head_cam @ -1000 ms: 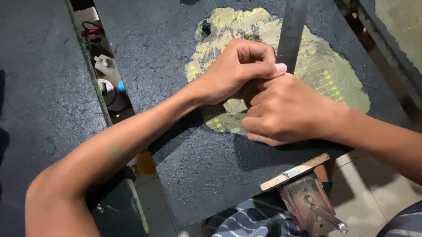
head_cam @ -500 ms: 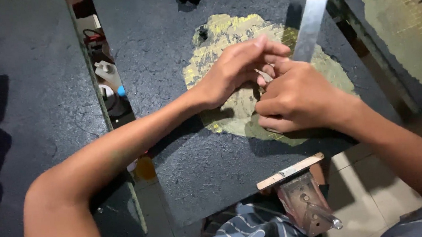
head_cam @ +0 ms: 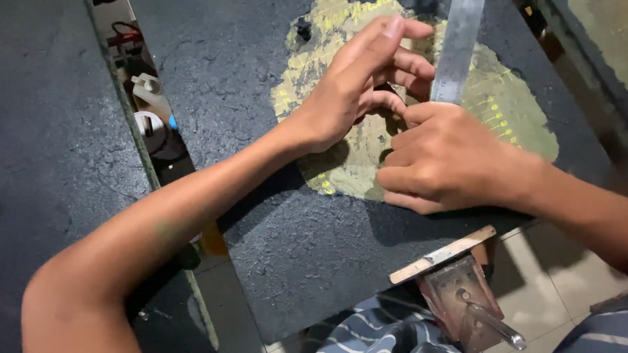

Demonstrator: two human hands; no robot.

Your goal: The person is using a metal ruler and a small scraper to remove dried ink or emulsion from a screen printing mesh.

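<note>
Well to the left of the hands, small white parts [head_cam: 146,85] lay in a gap between two dark slabs. The left hand [head_cam: 356,83] hovered over the worn yellow patch [head_cam: 323,70] of the counter [head_cam: 259,221], its grip loosely apart, index finger stretched out, the others curled toward the right hand. The right hand [head_cam: 447,160] lay fisted just beside it, grip closed at the near end of a steel ruler [head_cam: 460,39]; whether it pinched something small I could not tell. Below the right hand a bench vise [head_cam: 464,300] was fixed at the counter's edge.
</note>
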